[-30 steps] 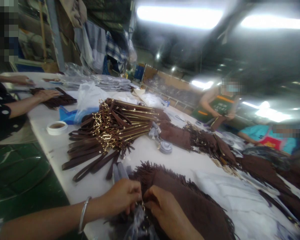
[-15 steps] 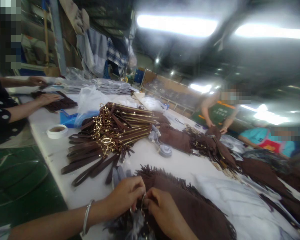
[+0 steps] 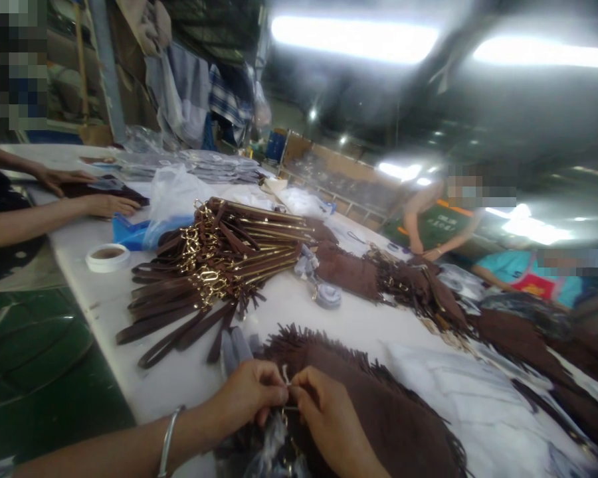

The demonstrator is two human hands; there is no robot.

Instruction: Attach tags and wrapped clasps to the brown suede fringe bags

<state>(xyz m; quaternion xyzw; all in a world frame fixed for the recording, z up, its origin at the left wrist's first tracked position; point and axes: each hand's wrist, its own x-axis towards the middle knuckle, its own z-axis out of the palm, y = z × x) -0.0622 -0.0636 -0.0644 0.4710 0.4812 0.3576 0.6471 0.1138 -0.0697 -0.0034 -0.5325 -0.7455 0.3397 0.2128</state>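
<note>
At the bottom middle, my left hand (image 3: 254, 393) and my right hand (image 3: 323, 405) meet with fingertips pinched on a thin whitish cord (image 3: 285, 376). A silver bangle (image 3: 170, 441) circles my left wrist. Just below the fingertips hangs gold-coloured hardware (image 3: 285, 419), partly hidden by my fingers. Clear plastic wrap (image 3: 274, 441) bunches beneath it, its contents hard to make out. Under and beside my right hand spreads a brown fringed bag (image 3: 373, 398), flat on the white table (image 3: 274, 309). Grey wrapped strips (image 3: 235, 348) lie beyond my left hand.
Ahead lies a pile of brown fringed bags (image 3: 219, 259) with straps and gold clasps. A tape roll (image 3: 107, 257) and a blue tape dispenser (image 3: 129, 231) sit left. White plastic bags (image 3: 458, 398) lie right. Another person's hands (image 3: 104, 204) work at left; two people are across the table.
My hands have drawn closer together, and the whitish cord now sticks up between my fingertips. The person at left has moved both hands over a brown piece. My view has shifted slightly.
</note>
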